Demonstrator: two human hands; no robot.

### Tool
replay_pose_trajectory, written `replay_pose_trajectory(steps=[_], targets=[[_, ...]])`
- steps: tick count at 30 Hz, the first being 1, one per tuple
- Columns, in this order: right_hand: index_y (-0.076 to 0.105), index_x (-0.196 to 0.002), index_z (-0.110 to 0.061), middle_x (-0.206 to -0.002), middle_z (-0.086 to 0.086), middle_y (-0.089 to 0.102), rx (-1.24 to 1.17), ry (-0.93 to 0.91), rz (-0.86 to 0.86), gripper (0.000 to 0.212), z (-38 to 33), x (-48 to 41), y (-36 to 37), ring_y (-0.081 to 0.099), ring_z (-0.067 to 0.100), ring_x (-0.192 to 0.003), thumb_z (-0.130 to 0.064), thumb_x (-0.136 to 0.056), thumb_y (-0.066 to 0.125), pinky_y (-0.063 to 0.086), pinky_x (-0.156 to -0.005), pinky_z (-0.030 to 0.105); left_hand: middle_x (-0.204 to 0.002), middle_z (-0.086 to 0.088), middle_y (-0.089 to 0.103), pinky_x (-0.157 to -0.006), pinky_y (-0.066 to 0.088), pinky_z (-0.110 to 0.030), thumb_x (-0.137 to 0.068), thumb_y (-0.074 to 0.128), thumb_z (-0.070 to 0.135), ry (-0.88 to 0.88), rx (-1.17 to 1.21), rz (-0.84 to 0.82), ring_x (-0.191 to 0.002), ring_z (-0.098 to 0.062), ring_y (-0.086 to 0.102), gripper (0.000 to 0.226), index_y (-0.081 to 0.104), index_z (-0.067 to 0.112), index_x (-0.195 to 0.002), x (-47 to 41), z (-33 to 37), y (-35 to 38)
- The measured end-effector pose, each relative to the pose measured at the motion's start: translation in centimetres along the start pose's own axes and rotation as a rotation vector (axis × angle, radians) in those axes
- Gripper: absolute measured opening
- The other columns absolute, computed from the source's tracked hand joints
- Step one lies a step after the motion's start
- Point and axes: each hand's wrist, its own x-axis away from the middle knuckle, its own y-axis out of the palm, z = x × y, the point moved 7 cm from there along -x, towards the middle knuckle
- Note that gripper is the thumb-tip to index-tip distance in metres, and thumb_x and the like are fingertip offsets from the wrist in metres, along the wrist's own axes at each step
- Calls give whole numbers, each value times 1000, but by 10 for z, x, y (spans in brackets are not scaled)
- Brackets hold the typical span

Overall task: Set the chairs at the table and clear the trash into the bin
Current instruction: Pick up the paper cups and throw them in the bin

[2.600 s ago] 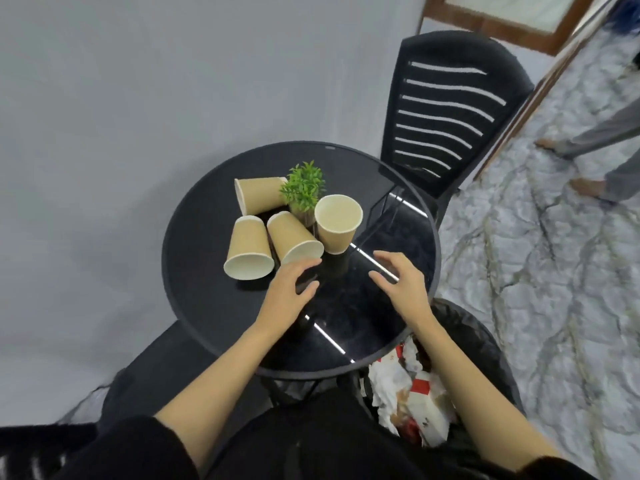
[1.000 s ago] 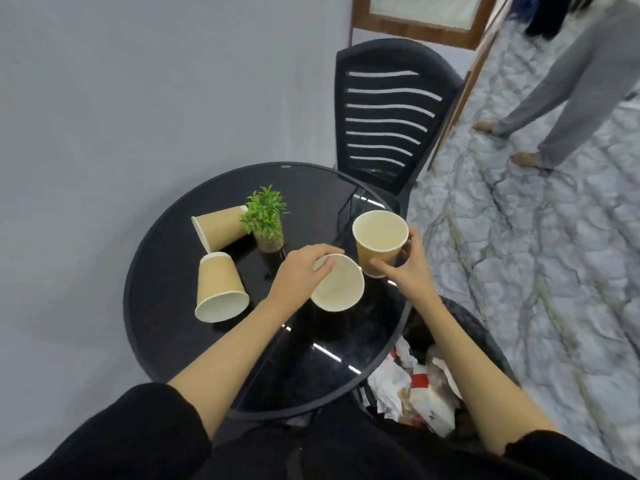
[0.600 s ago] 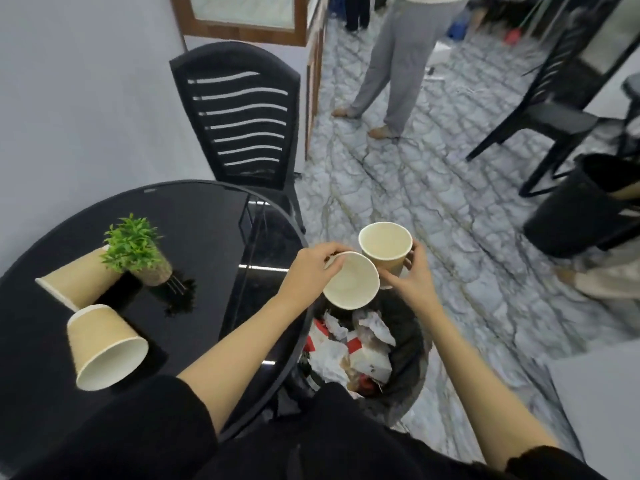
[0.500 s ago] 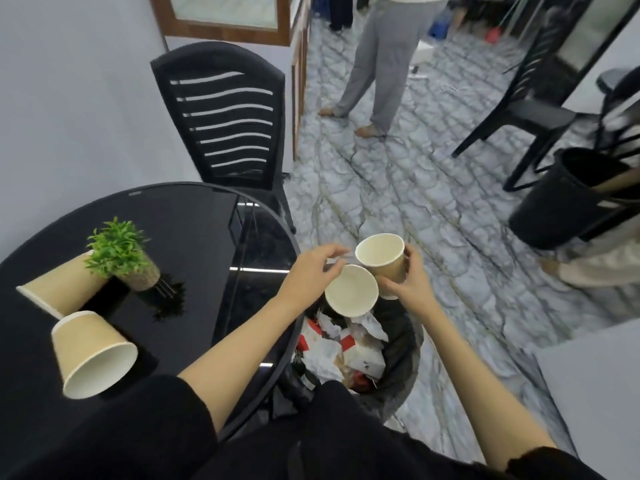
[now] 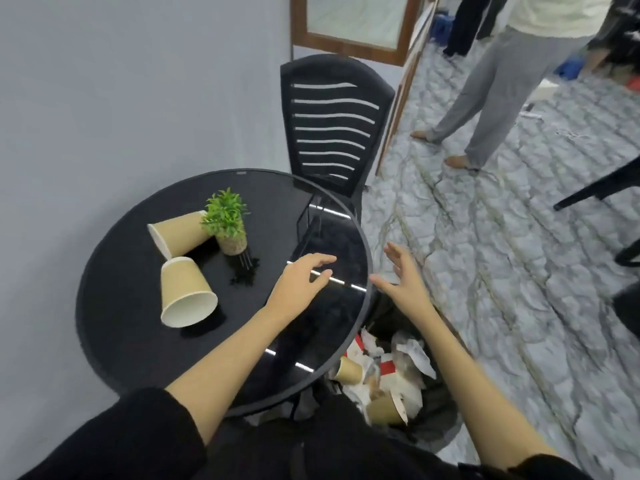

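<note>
Looking down from head height, the view takes in a small round table (image 5: 114,327) with a glossy black glass top that mirrors thin streaks of ceiling light. It stands against a plain pale grey wall (image 5: 121,81).

Two brown paper cups lie on their sides on the left part of the tabletop: a nearer cup (image 5: 185,292) with its white mouth facing the viewer, and a farther cup (image 5: 176,233) resting against a small potted green plant (image 5: 227,221).

A black plastic chair (image 5: 332,126) with a slatted back stands at the far edge of the table, its seat tucked partly under the glass.

The left hand (image 5: 301,285) hovers over the right side of the tabletop, fingers loosely spread and holding nothing. The right hand (image 5: 403,275) hovers just past the table's right edge, above the bin, fingers splayed wide and also empty.

A black-lined trash bin (image 5: 440,410) sits on the floor touching the table's near right edge. Inside it are crumpled white and red paper wrappers and two brown paper cups: one cup (image 5: 349,370) near the table edge, another cup (image 5: 386,408) lower down.

The floor (image 5: 519,271) is grey marble-patterned. A wood-framed panel (image 5: 353,26) leans beyond the chair. A standing person's grey trouser legs (image 5: 485,91) and bare feet appear at upper right, and the legs of another dark chair (image 5: 602,188) enter from the right edge.
</note>
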Motion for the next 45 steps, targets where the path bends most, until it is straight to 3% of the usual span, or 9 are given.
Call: replay_pose_trajectory(steps=[9,13,17,21,27,34,37,41,45], targets=[[33,-139,-18,-143,-2,42,2,-218,-410,67,-76,-33,143,37,6,-132,-20,-83,68,25,-110,23,-121,5,61,-88,31,-8,-92,54,15,-286,-28,374,-109,-3,49,29,60,19,-120,76,-77,-109],[34,-139,-18,-145,-1,41,12,-306,-543,67,-103,-32,195,38,7,-132,-22,-82,68,26,-112,25,-119,8,59,-94,40,-27,-90,55,15,-369,-93,497,-109,-10,50,32,60,24,-120,115,-98,-138],[37,-137,-16,-144,0,42,5,-349,-613,65,-122,-31,229,39,11,-132,-21,-81,70,28,-112,26,-130,3,56,-99,39,-28,-89,57,17,-395,-172,537,-120,-14,48,35,58,22,-123,134,-116,-151],[38,-136,-15,-141,0,44,26,-409,-633,63,-135,-33,249,40,11,-131,-19,-81,69,30,-111,27,-138,6,47,-96,29,-19,-89,57,17,-406,-183,533,-126,-11,40,39,55,23,-127,132,-125,-152],[40,-135,-14,-139,-2,45,45,-440,-623,59,-147,-41,263,39,5,-126,-18,-83,67,29,-105,20,-138,6,48,-95,35,-24,-89,54,13,-405,-194,473,-125,-13,43,39,56,25,-126,117,-142,-151],[39,-136,-16,-141,-4,44,93,-436,-654,59,-151,-58,288,39,5,-127,-26,-84,65,30,-106,23,-125,1,61,-101,46,-34,-91,52,8,-396,-56,606,-115,-15,55,30,64,20,-116,124,-158,-172],[38,-137,-14,-143,-1,44,116,-451,-661,61,-156,-66,303,37,6,-129,-24,-84,66,31,-108,26,-123,3,63,-101,46,-30,-91,52,7,-403,18,662,-114,-12,56,29,66,20,-113,135,-169,-183],[37,-137,-14,-141,0,45,155,-485,-672,63,-166,-79,321,35,1,-120,-17,-82,68,29,-98,19,-119,11,61,-99,45,-26,-90,54,6,-438,35,688,-113,-10,56,29,67,23,-109,148,-189,-193],[35,-138,-14,-142,3,41,182,-470,-689,69,-172,-100,338,38,9,-121,-13,-78,70,32,-100,26,-118,10,61,-95,43,-21,-90,54,5,-449,55,693,-111,-9,55,27,67,21,-108,153,-200,-200]])
